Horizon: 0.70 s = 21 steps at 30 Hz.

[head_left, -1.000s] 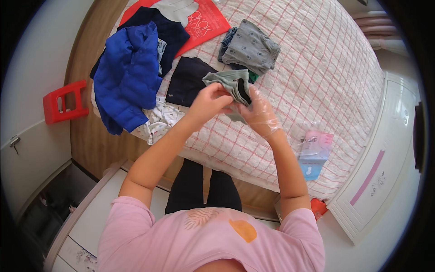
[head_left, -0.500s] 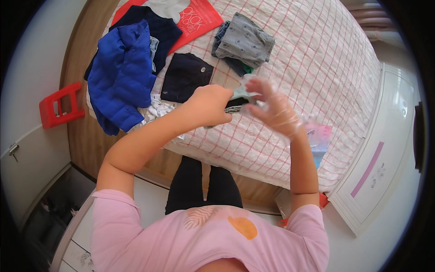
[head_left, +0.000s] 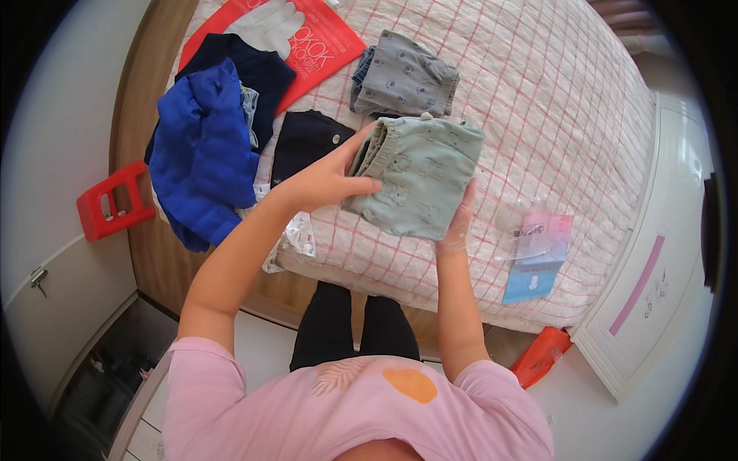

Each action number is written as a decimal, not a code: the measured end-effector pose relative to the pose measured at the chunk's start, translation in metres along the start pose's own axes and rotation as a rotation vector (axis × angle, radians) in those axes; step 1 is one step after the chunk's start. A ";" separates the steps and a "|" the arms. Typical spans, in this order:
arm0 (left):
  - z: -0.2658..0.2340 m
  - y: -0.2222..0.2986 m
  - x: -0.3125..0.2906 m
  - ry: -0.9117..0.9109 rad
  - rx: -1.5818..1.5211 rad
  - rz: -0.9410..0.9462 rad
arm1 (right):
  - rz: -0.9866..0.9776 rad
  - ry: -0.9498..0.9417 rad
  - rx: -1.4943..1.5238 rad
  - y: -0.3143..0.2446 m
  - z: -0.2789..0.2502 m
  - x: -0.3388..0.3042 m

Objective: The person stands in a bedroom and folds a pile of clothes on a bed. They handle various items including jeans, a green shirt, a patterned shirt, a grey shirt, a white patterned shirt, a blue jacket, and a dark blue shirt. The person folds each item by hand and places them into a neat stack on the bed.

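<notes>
Folded pale green pants (head_left: 427, 177) with an elastic waistband and a faint animal print are held up over the near part of the bed. My left hand (head_left: 332, 175) grips their left side, thumb on top and fingers behind. At the lower right edge is my right hand (head_left: 460, 223), in a clear plastic glove, its fingers mostly hidden behind the cloth. Just beyond lies a folded grey garment (head_left: 407, 77) with paw prints, on top of darker cloth. Close to my left wrist, a folded dark navy garment (head_left: 304, 146) rests on the bed.
A bright blue padded jacket (head_left: 201, 154) lies at the left over a navy garment (head_left: 265, 81). Behind them is a red bag (head_left: 327, 50) with a white glove shape. A pink and blue packet (head_left: 534, 280) sits at the right. A red plastic frame (head_left: 96, 207) stands beside the bed.
The pale green pants have turned from edge-on to broad face showing. My right hand has gone from above their right side to behind their lower right edge. My left hand keeps its hold.
</notes>
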<state>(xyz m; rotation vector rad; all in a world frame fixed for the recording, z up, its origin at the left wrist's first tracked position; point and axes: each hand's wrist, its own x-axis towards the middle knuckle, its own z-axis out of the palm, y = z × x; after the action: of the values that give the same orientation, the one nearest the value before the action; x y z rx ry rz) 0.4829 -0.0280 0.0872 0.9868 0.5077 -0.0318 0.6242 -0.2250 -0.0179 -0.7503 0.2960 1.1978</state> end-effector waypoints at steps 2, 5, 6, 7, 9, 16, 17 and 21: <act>-0.025 -0.013 0.024 0.001 -0.016 -0.063 | 0.062 0.033 -0.039 -0.016 -0.012 0.019; -0.054 -0.014 0.064 -0.024 0.039 0.027 | 0.009 0.008 -0.471 -0.041 0.016 0.052; -0.061 -0.009 0.077 -0.033 0.070 0.071 | -0.025 0.011 -0.503 -0.050 0.029 0.059; -0.068 -0.002 0.089 -0.024 0.041 0.071 | -0.059 0.013 -0.535 -0.058 0.040 0.068; -0.096 -0.005 0.121 0.083 0.119 0.109 | -0.140 0.004 -0.534 -0.071 0.057 0.091; -0.144 -0.036 0.147 0.445 0.285 -0.064 | -0.265 0.111 -1.055 -0.070 -0.001 0.192; -0.146 -0.038 0.132 0.440 0.228 0.035 | -0.261 0.126 -1.036 -0.074 -0.005 0.185; -0.165 -0.083 0.035 0.734 0.076 0.157 | -0.311 0.267 -1.070 -0.082 -0.036 0.121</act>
<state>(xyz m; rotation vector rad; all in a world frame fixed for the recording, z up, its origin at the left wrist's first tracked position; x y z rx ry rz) 0.4282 0.0651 -0.0661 1.0985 1.1015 0.4706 0.7496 -0.1741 -0.0844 -1.8161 -0.2865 0.9005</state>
